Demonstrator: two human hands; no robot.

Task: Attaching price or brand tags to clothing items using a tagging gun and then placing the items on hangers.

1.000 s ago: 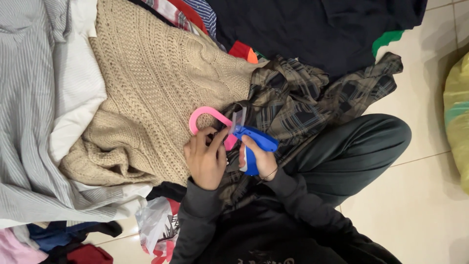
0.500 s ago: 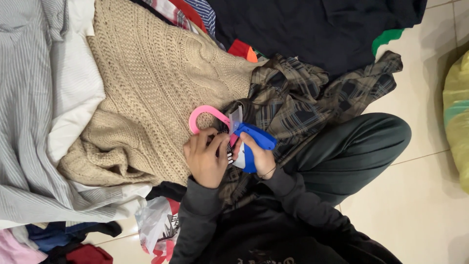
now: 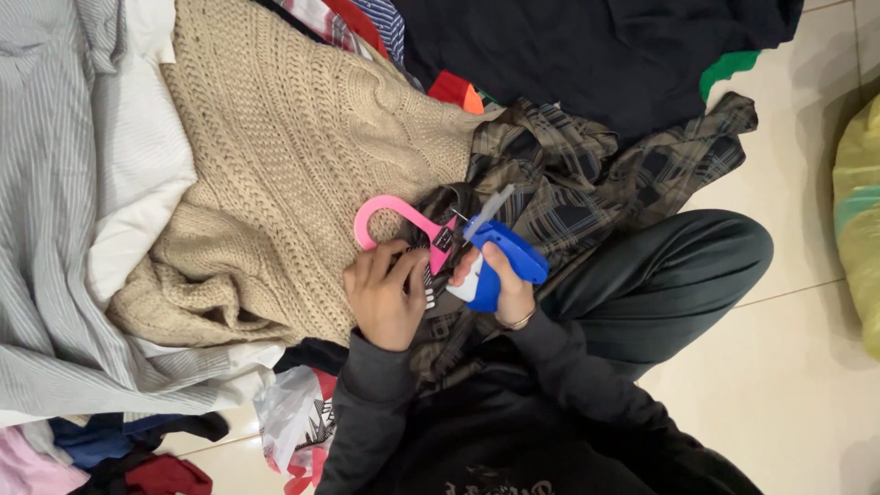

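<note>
At the centre of the frame the left hand (image 3: 385, 298) pinches the pink hanger (image 3: 403, 225) and a small tag against the dark plaid shirt (image 3: 568, 197). The right hand (image 3: 500, 284) is clamped on the blue tagging gun (image 3: 504, 261). The hanger looks light and stiff, best held at its neck; the shirt is limp. The beige knit sweater (image 3: 293, 156) crowds the left, a dark-trousered knee (image 3: 660, 275) the right.

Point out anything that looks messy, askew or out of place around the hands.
Nothing looks damaged or spilled. The clothes are disorderly: the beige knit sweater and plaid shirt lie crumpled in a heap on the tiled floor. The left hand grips a pink hanger; the right hand holds a blue tagging gun.
</note>
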